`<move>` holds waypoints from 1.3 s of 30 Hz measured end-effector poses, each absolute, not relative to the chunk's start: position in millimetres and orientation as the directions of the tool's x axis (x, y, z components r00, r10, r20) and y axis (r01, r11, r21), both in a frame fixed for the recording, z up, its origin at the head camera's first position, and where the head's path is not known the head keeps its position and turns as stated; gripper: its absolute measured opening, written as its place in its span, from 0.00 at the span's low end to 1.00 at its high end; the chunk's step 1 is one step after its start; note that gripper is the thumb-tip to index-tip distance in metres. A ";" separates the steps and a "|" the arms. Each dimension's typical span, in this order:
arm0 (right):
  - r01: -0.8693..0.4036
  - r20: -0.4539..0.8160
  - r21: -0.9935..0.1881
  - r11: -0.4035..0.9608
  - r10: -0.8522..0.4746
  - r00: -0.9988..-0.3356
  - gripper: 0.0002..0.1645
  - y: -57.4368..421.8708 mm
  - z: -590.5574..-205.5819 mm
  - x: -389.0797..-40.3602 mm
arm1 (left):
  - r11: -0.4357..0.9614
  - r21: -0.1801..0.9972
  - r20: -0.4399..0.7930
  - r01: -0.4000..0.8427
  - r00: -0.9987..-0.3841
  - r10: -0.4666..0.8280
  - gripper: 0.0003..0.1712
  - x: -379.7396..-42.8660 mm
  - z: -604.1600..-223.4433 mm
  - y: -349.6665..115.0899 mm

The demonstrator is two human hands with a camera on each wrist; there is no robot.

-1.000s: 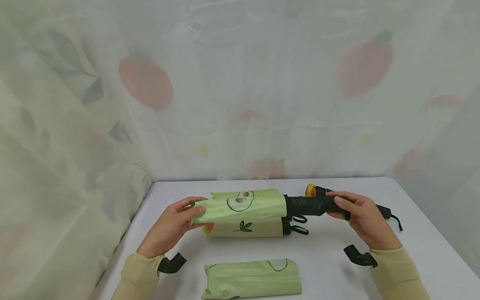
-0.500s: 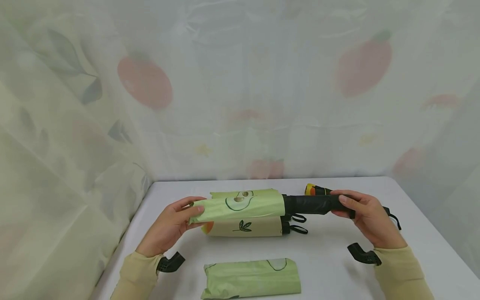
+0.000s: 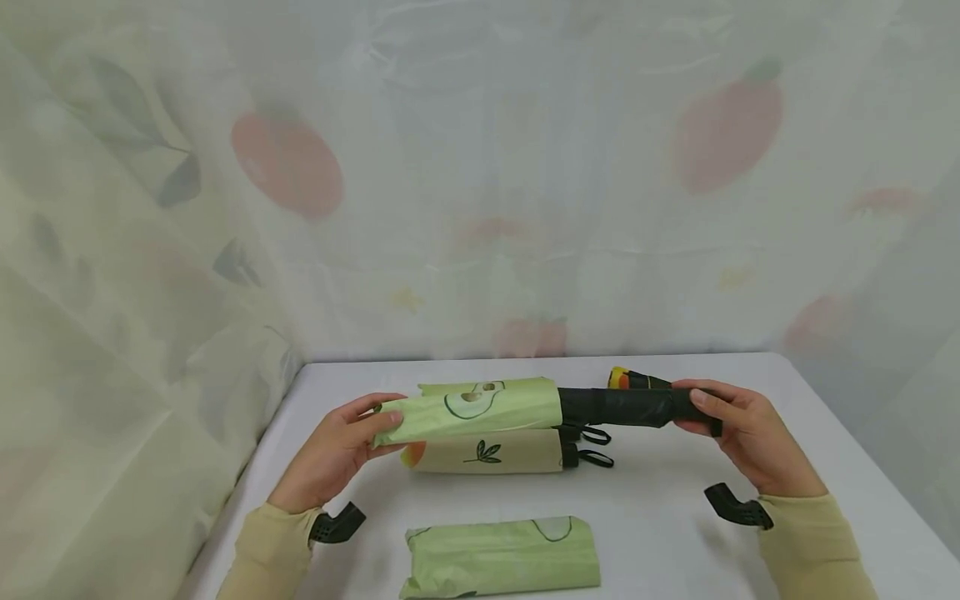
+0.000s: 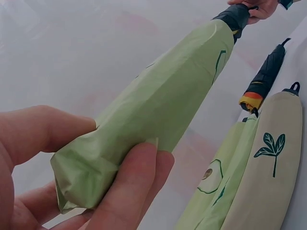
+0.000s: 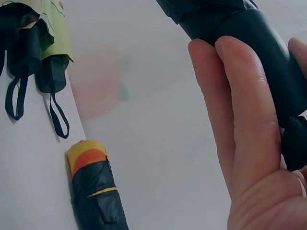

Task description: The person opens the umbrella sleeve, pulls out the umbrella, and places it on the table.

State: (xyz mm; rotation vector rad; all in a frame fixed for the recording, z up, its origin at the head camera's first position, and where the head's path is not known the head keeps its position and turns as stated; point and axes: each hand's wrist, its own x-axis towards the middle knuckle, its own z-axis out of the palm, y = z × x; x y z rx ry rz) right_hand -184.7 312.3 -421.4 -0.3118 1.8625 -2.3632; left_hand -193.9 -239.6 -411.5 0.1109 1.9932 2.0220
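My left hand (image 3: 330,454) pinches the closed end of a light green, avocado-print umbrella sleeve (image 3: 442,421), thumb on one side and fingers on the other. Out of its right end comes a black folded umbrella (image 3: 611,407). My right hand (image 3: 750,437) grips the umbrella's black handle (image 5: 259,52), fingers along one side. Sleeve and umbrella are held level above the table. Behind and below them lie a beige folded umbrella with a leaf print (image 4: 273,191) and a green one (image 4: 211,177), partly hidden in the head view.
Nearest me, a flat green sleeve (image 3: 502,558) lies on the white table (image 3: 660,517). At the back right rests a black umbrella with a yellow and orange end (image 5: 96,182), partly behind my right hand in the head view. Printed curtains (image 3: 525,208) hang around the table.
My right hand has moved to the right with the handle, and more of the black umbrella shows outside the sleeve. My left hand and the sleeve have shifted slightly left.
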 end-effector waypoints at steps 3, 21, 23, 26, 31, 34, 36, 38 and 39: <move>-0.038 0.087 -0.972 -0.234 -0.203 -0.975 0.19 316.2 -422.4 -184.7 | 0.009 0.989 -0.144 -0.146 -0.953 0.266 0.28 -196.8 -413.0 -241.8; 0.015 0.037 -0.957 -0.289 -0.174 -0.984 0.23 399.0 -444.3 -156.8 | 0.094 0.969 -0.247 -0.229 -0.916 0.315 0.32 -170.2 -434.6 -239.3; 0.021 0.026 -0.954 -0.298 -0.155 -0.988 0.23 406.0 -449.0 -155.7 | 0.111 0.963 -0.269 -0.246 -0.903 0.334 0.34 -163.8 -441.0 -235.8; 0.052 -0.019 -0.952 -0.302 -0.110 -0.994 0.22 414.7 -456.1 -155.9 | 0.130 0.957 -0.289 -0.259 -0.890 0.352 0.33 -157.0 -453.5 -232.9; 0.099 -0.092 -0.956 -0.278 -0.036 -0.995 0.20 428.1 -471.8 -154.3 | 0.235 0.951 -0.282 -0.203 -0.880 0.381 0.26 -152.9 -474.5 -229.3; 0.129 -0.133 -0.962 -0.242 -0.002 -0.991 0.19 434.2 -479.6 -152.6 | 0.308 0.942 -0.259 -0.135 -0.874 0.410 0.24 -149.3 -478.7 -227.0; 0.148 -0.155 -0.964 -0.219 0.017 -0.988 0.18 438.0 -483.7 -151.9 | 0.332 0.940 -0.231 -0.083 -0.870 0.436 0.24 -147.3 -479.2 -226.0; 0.162 -0.171 -0.968 -0.191 0.031 -0.985 0.18 441.7 -487.3 -151.8 | 0.379 0.925 -0.215 -0.036 -0.872 0.441 0.24 -146.7 -479.5 -224.8; 0.163 -0.172 -0.972 -0.171 0.038 -0.984 0.18 443.6 -488.8 -152.1 | 0.405 0.914 -0.202 -0.009 -0.877 0.437 0.24 -146.7 -479.5 -223.8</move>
